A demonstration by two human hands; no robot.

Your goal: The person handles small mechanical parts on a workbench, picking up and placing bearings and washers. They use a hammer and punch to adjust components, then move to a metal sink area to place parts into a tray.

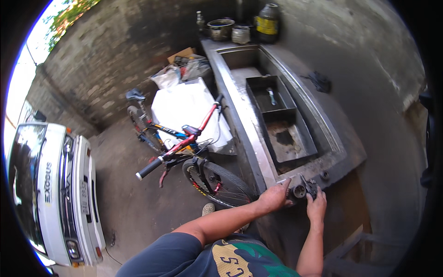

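Near the close end of the metal sink, both my hands are at small, dark, greasy metal parts. My left hand (274, 196) is closed beside a round, hollow metal part (300, 191); what its fingers hold, if anything, is too small to make out. My right hand (316, 207) has its fingertips on a dark, irregular metal part (311, 186) just right of the round one. Whether the two parts are joined I cannot tell. A small dark ring-like piece (325, 175) lies on the ledge further right.
The sink (244, 127) holds a divided metal tray (282, 111) with a wrench (271, 96). A black rag-like bundle (319, 81) lies to its right. Pots and jars (220, 30) stand at the far end. Left are a bicycle (189, 138) and a white van (57, 194).
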